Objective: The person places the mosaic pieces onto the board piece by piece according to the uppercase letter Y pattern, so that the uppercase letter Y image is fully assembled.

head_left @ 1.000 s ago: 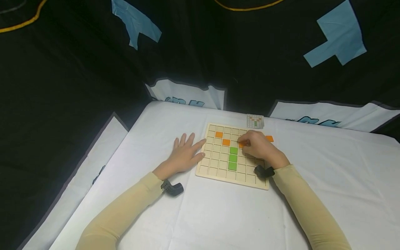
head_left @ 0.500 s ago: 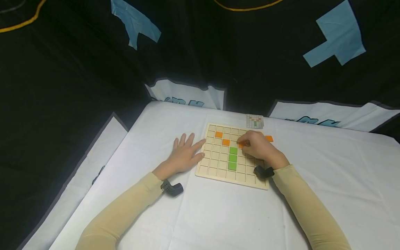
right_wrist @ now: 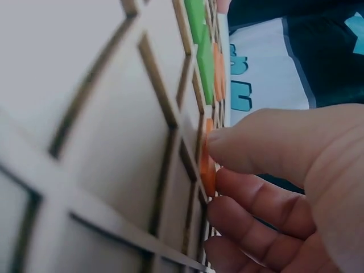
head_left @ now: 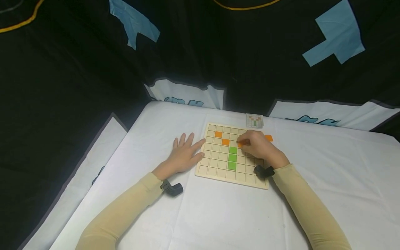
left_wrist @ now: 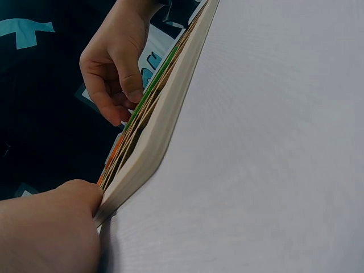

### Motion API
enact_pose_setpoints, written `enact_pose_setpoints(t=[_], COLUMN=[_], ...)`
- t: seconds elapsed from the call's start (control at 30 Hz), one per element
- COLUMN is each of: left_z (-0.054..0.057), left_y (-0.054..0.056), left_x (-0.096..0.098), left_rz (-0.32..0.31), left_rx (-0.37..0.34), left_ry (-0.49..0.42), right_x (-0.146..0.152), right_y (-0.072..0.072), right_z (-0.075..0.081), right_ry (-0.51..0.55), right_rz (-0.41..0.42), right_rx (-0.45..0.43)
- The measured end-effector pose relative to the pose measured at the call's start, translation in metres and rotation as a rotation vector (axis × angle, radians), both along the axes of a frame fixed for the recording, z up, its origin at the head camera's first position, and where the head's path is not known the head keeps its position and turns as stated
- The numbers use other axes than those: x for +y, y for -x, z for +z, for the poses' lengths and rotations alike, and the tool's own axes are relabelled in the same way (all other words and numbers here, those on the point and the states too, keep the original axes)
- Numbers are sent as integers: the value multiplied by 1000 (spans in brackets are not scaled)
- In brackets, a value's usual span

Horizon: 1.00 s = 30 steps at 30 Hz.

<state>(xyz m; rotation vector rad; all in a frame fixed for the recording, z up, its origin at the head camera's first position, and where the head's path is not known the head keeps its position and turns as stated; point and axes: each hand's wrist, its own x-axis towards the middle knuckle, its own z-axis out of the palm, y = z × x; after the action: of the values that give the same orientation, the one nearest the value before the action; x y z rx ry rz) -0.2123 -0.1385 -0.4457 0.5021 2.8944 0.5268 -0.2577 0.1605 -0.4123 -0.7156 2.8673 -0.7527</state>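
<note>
A wooden grid board [head_left: 215,172] lies on the white table. My right hand [head_left: 257,143] is over its upper right part, thumb and fingertips pinching an orange square tile [right_wrist: 208,162] that sits at a cell of the grid. The palm hides part of the board. Two more orange tiles, one of them this tile [head_left: 225,142], run diagonally at upper left, and a column of green tiles [head_left: 232,157] stands mid-board. Fingers spread, my left hand [head_left: 182,155] rests flat on the cloth, with index fingertip and thumb at the board's left edge.
A small card [head_left: 255,121] printed with a coloured grid pattern lies behind the board, near the table's far edge. Beside the board's upper right corner is a loose orange piece [head_left: 269,138]. Black drapes with blue tape [head_left: 339,38] rise behind the white tablecloth [head_left: 228,215].
</note>
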Motion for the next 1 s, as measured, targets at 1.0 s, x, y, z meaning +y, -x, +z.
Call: enact_pose_setpoints(t=[1.0], left_z=[2], left_y=[-2], left_x=[-1], left_rz=[-6], left_rx=[2], left_ry=[-6], right_x=[68], right_y=[11], right_z=[23], right_ry=[-25], right_rz=[-312], right_rx=[-89])
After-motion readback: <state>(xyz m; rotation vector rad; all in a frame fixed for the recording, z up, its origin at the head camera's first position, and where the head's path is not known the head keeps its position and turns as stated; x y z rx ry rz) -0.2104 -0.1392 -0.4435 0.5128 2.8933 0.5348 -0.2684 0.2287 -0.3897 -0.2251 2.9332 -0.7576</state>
